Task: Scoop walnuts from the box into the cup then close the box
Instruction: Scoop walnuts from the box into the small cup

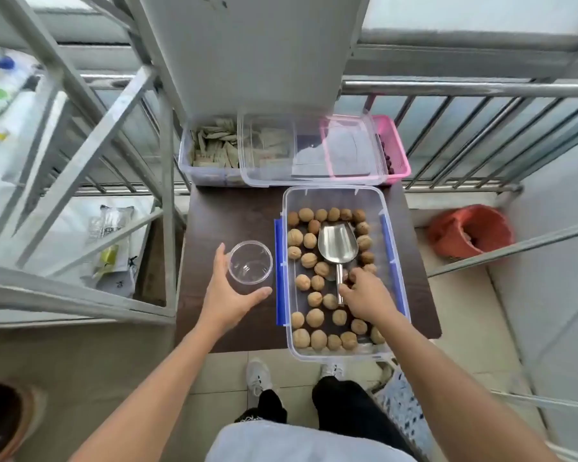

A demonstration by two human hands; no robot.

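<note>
Box: the clear box (336, 353) sits open on the dark desk (234, 211), walnuts (315, 317) spread in a single loose layer over its floor.
Scoop: the metal scoop (337, 245) lies among them, bowl away from the person, handle toward them.
Right hand: the right hand (364, 300) is inside the box, fingers (354, 273) curled at the handle; whether they have actually clamped it, I cannot tell.
Left hand: the left hand (226, 288) cups the near-left side of the empty clear cup (250, 261), fingers spread, steadying rather than gripping.
Lid: a clear lid (309, 150) rests on the tubs behind.
Risk 1: the narrow cup mouth may let walnuts roll off onto the desk.
Risk 2: a light cup, loosely held, could tip under a heavy pour.
Risk 3: walnuts may skate away from the scoop.
</note>
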